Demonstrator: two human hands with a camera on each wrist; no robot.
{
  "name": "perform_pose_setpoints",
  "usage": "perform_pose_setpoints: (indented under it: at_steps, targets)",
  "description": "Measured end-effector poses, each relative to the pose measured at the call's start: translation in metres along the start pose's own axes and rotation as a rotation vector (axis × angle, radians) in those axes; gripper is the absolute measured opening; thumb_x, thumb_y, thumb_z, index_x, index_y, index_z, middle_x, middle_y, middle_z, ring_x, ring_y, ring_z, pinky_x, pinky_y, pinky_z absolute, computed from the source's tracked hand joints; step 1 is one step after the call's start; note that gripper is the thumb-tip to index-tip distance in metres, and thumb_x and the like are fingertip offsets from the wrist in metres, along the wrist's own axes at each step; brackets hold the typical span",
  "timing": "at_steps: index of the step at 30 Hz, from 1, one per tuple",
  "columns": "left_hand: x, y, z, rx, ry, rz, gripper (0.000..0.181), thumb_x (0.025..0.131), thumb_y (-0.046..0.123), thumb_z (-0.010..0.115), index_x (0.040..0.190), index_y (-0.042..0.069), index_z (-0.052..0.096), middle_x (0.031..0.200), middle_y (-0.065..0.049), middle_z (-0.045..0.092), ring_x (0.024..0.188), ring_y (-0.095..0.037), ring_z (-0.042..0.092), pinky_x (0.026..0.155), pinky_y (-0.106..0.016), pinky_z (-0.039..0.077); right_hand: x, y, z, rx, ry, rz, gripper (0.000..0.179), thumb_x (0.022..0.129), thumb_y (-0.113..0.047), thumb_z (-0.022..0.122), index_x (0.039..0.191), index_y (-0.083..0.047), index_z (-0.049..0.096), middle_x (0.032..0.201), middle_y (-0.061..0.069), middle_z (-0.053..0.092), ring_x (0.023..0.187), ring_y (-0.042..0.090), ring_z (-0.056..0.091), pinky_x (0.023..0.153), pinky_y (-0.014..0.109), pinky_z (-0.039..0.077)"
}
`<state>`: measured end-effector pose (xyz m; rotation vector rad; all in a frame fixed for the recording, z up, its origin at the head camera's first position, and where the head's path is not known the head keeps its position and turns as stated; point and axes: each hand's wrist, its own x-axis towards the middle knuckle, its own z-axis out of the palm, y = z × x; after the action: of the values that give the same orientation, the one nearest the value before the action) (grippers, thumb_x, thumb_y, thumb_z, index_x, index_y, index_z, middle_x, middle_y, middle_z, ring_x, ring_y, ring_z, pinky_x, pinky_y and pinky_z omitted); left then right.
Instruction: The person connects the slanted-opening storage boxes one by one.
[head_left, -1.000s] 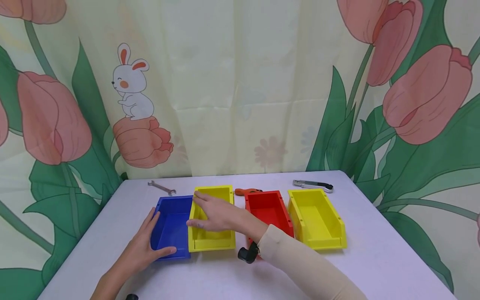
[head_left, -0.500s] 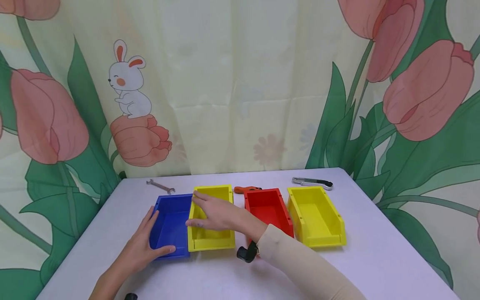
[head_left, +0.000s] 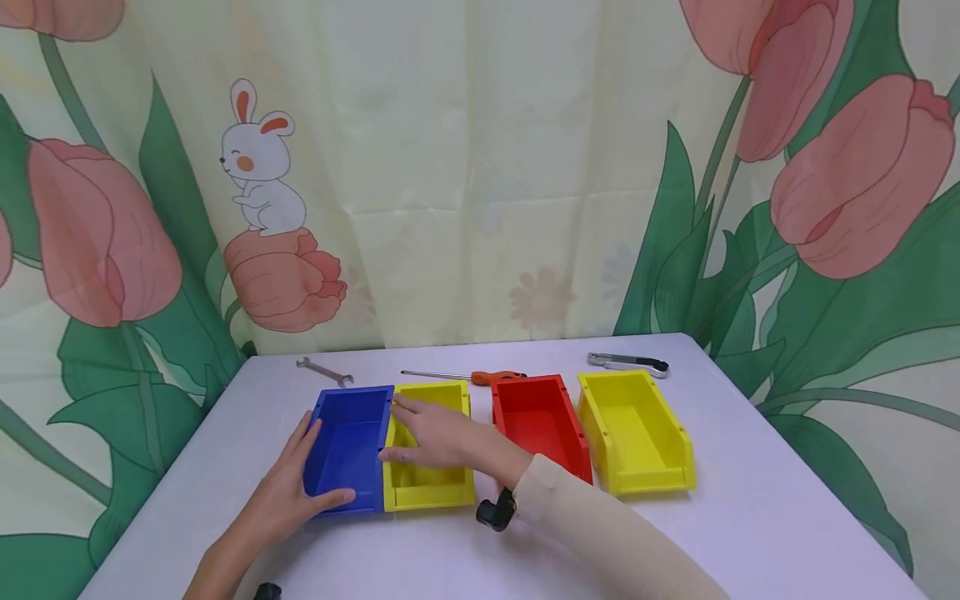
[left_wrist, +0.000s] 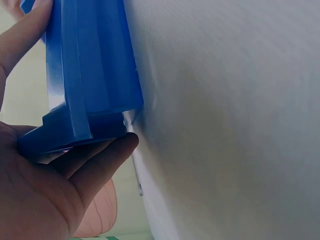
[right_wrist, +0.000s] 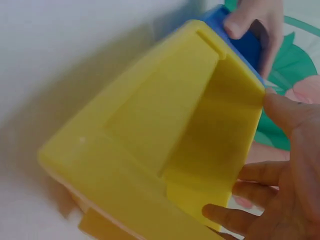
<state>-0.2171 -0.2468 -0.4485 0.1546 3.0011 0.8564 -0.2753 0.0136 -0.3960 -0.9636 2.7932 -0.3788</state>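
A blue plastic bin [head_left: 347,458] stands at the left of the row, with the left yellow bin [head_left: 431,498] side by side against it. My left hand [head_left: 279,504] holds the blue bin, fingers along its outer left side and thumb at the front. In the left wrist view, those fingers [left_wrist: 107,162] reach along the bin's outside. My right hand [head_left: 438,435] lies across the yellow bin, its fingertips and thumb on the left rim beside the blue bin. The right wrist view shows its fingers [right_wrist: 232,217] nearly straight over that wall. Both bins' visible insides hold nothing.
A red bin [head_left: 536,417] and another yellow bin [head_left: 648,481] stand to the right, the red one partly behind the right forearm. Behind the bins lie a wrench [head_left: 325,372], an orange-handled screwdriver [head_left: 495,377] and a black-and-silver hand tool [head_left: 628,362]. A patterned curtain [head_left: 420,167] hangs behind.
The left yellow bin has dropped down and slightly right, its rim now level with the blue bin's. My right hand moved down with it. The screwdriver's shaft has come into view.
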Motion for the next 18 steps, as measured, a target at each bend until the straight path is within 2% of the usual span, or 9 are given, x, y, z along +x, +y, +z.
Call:
perform_pose_setpoints:
  at_steps: [9,13,18]
  targets:
    - [0.000,-0.001,-0.002,0.000,-0.025,-0.030,0.136,0.079,0.066,0.085,0.171,0.004,0.006,0.178,-0.026,-0.002,0.158,-0.060,0.016,0.118,-0.077,0.029,0.000,0.004,0.014,0.030,0.017,0.009,0.087,0.099,-0.072,0.052,0.169,-0.025,0.029,0.179,-0.004,0.025,0.164,0.021,0.032,0.127,0.045,0.043]
    - [0.001,-0.001,0.000,-0.004,-0.011,-0.031,0.138,0.077,0.067,0.086,0.171,0.005,0.006,0.178,-0.025,-0.001,0.158,-0.060,0.017,0.118,-0.077,0.029,-0.006,0.008,0.008,0.034,0.048,0.053,0.082,0.101,-0.066,0.056,0.168,-0.024,0.034,0.176,-0.002,0.033,0.161,0.022,0.038,0.124,0.046,0.047]
    - [-0.001,0.000,0.001,-0.016,0.009,-0.035,0.139,0.075,0.066,0.088,0.171,0.005,0.008,0.179,-0.024,0.000,0.159,-0.059,0.018,0.119,-0.076,0.028,-0.024,0.022,-0.009,0.066,0.143,0.128,0.072,0.103,-0.051,0.064,0.164,-0.020,0.042,0.167,0.003,0.048,0.153,0.023,0.050,0.117,0.046,0.054]
